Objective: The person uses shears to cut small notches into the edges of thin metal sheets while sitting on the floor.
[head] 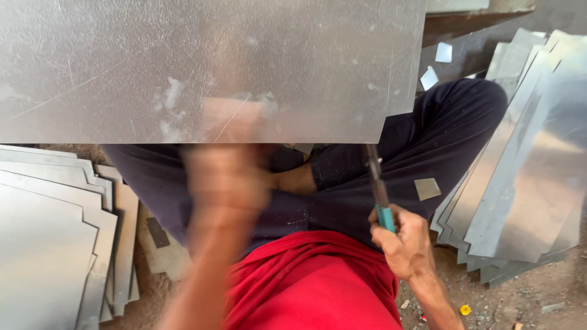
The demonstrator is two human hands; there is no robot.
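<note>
As the right hand (400,241) grips, snips (376,183) point up-away.

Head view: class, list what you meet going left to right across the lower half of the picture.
Left sheet stack → blurred left hand → red cloth → snips in the right hand → small metal offcut → right sheet stack.

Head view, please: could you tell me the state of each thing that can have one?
Large grey metal sheet: flat over the lap, scratched.
Teal-handled snips: gripped, blades at the sheet's lower edge.
Right hand: closed on the snips.
Left hand: blurred, under the sheet's edge.
Cut sheets: stacked, left and right.
</note>
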